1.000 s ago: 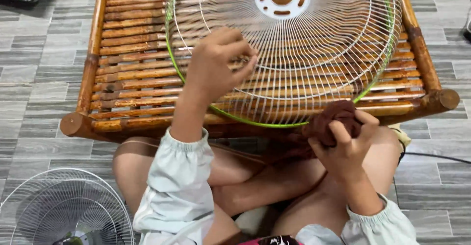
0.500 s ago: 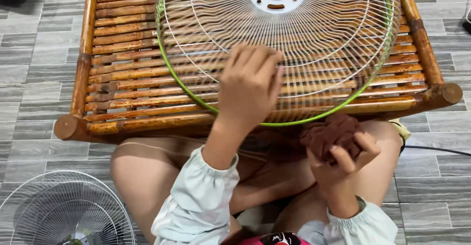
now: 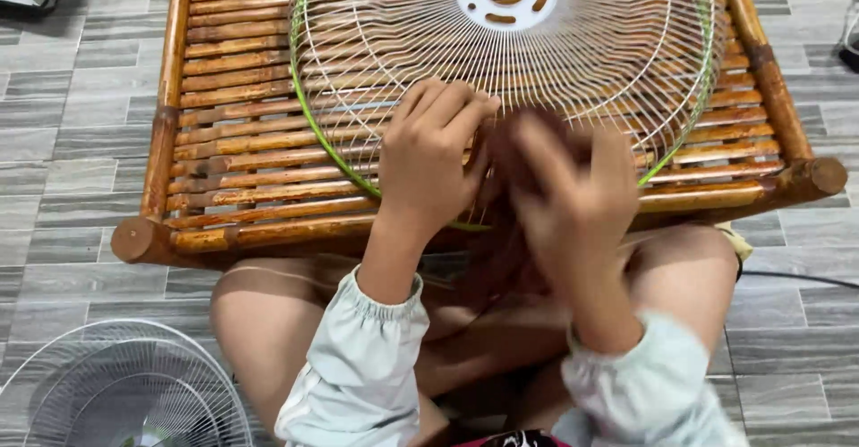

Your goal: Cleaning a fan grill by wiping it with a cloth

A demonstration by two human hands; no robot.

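A low bamboo slatted bench [image 3: 242, 156] is standing on a grey tiled floor [image 3: 72, 178], and a round white wire fan guard with a green rim [image 3: 573, 62] is lying flat on its slats. Another white wire fan guard [image 3: 116, 393] is resting on the floor, near the bench's front left corner.

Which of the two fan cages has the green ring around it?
The big fan cage lying on the bamboo table, under the left hand. The other fan cage, on the floor at bottom left, is all white.
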